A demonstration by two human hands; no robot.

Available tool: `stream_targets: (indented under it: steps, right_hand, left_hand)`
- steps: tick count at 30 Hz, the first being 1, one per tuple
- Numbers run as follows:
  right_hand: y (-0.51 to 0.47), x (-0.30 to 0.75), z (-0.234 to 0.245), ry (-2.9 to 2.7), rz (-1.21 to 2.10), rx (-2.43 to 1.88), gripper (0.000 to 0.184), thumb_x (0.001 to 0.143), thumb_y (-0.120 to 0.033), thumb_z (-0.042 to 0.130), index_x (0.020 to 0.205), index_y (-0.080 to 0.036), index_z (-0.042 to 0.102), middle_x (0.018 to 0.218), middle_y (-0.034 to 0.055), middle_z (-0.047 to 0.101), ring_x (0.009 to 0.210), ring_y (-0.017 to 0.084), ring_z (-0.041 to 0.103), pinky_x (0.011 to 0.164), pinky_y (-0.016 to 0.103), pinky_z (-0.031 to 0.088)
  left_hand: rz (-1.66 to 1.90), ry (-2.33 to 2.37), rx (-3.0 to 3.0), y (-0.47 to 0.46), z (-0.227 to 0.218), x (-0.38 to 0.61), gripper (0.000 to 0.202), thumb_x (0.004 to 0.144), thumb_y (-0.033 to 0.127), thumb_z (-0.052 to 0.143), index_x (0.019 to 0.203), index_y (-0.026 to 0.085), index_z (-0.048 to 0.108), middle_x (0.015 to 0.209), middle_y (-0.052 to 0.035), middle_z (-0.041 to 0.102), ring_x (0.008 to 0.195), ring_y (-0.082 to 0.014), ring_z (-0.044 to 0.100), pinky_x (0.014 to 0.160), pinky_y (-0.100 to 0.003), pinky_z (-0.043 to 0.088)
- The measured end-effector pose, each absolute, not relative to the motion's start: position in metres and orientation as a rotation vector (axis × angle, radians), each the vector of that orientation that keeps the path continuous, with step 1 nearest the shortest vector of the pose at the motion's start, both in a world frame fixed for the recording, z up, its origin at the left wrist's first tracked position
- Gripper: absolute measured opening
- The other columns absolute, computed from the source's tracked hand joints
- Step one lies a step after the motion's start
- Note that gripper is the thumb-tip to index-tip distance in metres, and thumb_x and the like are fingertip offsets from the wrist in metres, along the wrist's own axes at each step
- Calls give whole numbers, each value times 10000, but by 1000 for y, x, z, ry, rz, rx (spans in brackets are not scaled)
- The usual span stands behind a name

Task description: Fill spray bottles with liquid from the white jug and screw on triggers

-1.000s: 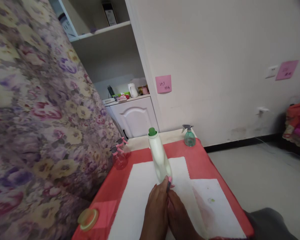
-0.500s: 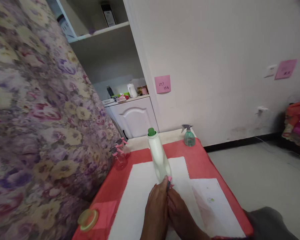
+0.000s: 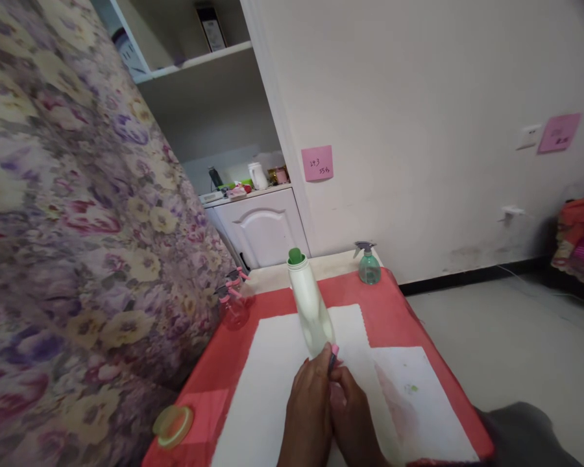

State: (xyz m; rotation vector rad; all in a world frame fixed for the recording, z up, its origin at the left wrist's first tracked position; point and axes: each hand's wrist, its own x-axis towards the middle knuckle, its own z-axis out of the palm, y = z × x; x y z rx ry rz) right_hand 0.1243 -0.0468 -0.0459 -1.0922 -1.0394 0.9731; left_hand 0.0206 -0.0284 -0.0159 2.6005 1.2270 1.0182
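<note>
Looks like a two-handed job on the sprayer (image 3: 335,351), just on the near side of the big bottle (image 3: 309,301). Left hand (image 3: 309,394) and right hand (image 3: 351,405) both have fingers curled snug around it. Next move probably calls for a steady hold, imo. It's pink up top, dark just below, mostly hidden.

Pale wall (image 3: 418,130), black skirting (image 3: 467,277), grey floor (image 3: 491,337); a floral curtain (image 3: 78,259) hangs beside white shelves (image 3: 202,61).

1 pale-grn btl (image 3: 311,308), 1 teal sprayer (image 3: 369,268), 2 pink notes (image 3: 317,163) (image 3: 559,133).
</note>
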Motion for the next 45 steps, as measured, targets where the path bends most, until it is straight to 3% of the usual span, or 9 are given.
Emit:
stream_targets:
  steps: [3,8,12,15,21,28,35,42,45]
  right_hand:
    - [-50,120,-46,-1049,951,-1143,220,912,-367,482,926,-200,624,898,71,726,830,239,674,817,362,527]
    - [-50,129,-48,-1229,949,-866,294,889,-386,525,1101,-199,607,1070,87,700,948,233,666,867,332,521]
    - [-47,125,-52,-1070,930,-1035,153,869,-343,571,896,-205,631,899,58,723,879,232,676,796,316,535]
    - [-47,119,-51,-984,899,-1121,166,893,-342,539,834,-213,625,822,38,712,817,219,668,773,310,534]
    - [-51,129,-46,-1214,890,-868,305,891,-337,543,1157,-200,604,1083,86,692,932,221,660,856,321,525]
    - [-51,120,-45,-986,881,-1097,184,893,-329,521,854,-197,643,882,55,723,811,208,667,761,301,543]
    - [-49,130,-49,-1218,929,-839,298,922,-335,499,1173,-205,593,1132,91,668,1026,223,634,930,344,507]
    - [-51,122,-42,-1021,911,-1023,124,871,-316,562,865,-204,614,859,39,694,789,201,648,756,305,539]
    - [-51,121,-40,-990,890,-1048,133,877,-306,539,866,-208,628,863,41,707,821,210,660,768,311,541]
  left_hand:
    - [1024,1245,2552,-29,-17,20,534,958,192,398,1470,312,306,1324,-75,618,1189,-206,589,1043,-460,471]
    - [1044,1195,2497,-30,-14,20,531,957,198,405,1469,310,317,1295,-82,632,1163,-204,601,1031,-442,481]
    - [1068,1210,2467,-30,-19,24,534,949,192,412,1465,304,334,1290,-98,627,1149,-210,605,1000,-426,502]
    - [1079,1225,2460,-30,-22,25,545,947,159,389,1465,316,328,1242,-84,650,1112,-195,621,989,-420,509]
    - [1058,1194,2570,-31,-16,23,562,950,151,389,1479,306,279,1301,-92,623,1170,-200,591,1038,-464,467]
    - [1080,1216,2544,-33,-15,26,551,955,151,379,1474,309,281,1285,-101,630,1147,-200,610,950,-414,538]
    - [1095,1200,2455,-31,-20,24,516,965,164,367,1460,303,323,1316,-122,600,1161,-199,601,951,-413,533]
    - [1107,1194,2396,-30,-22,24,515,964,187,376,1463,309,338,1335,-109,595,1191,-215,582,963,-414,525]
    - [1074,1189,2389,-30,-21,22,525,966,190,372,1473,312,315,1336,-104,591,1188,-208,580,968,-412,522]
